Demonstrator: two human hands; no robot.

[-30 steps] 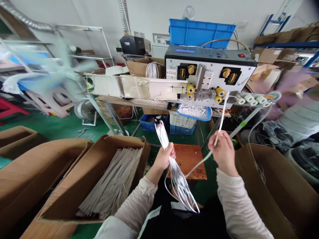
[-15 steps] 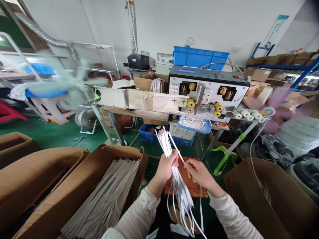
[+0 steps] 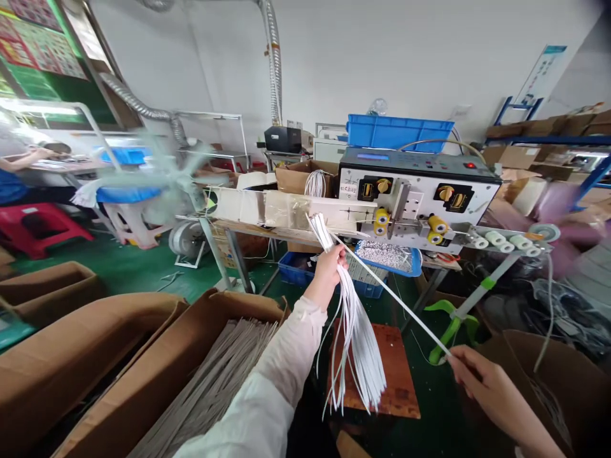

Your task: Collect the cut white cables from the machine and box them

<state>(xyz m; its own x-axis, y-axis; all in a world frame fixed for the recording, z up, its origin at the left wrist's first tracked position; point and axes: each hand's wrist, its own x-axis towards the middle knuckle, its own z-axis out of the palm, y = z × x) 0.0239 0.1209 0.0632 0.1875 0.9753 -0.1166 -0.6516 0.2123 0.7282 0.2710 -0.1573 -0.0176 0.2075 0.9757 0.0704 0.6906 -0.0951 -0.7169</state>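
The left grip [image 3: 327, 273] is closed firmly around a bundle of flat white cables [image 3: 358, 343], its short upper ends fanning out above the grip and its long strands hanging below. Beneath the grip, the strand tips dangle over a worn wooden board [image 3: 398, 381] without clearly touching it. The right grip [image 3: 491, 388] sits low and well apart, its fingers [image 3: 458, 359] pinched on the end of a single white cable [image 3: 396, 301], which runs diagonally up to just beside the left grip. Below and left of the left grip, a cardboard box [image 3: 229, 305] holds a stack of long pale cables [image 3: 210, 388]. Ahead of both grips, a wire-processing machine [image 3: 415, 172] with yellow rollers stands on the counter [image 3: 258, 233], with a blue tray [image 3: 417, 264] of small white pieces just below its front.
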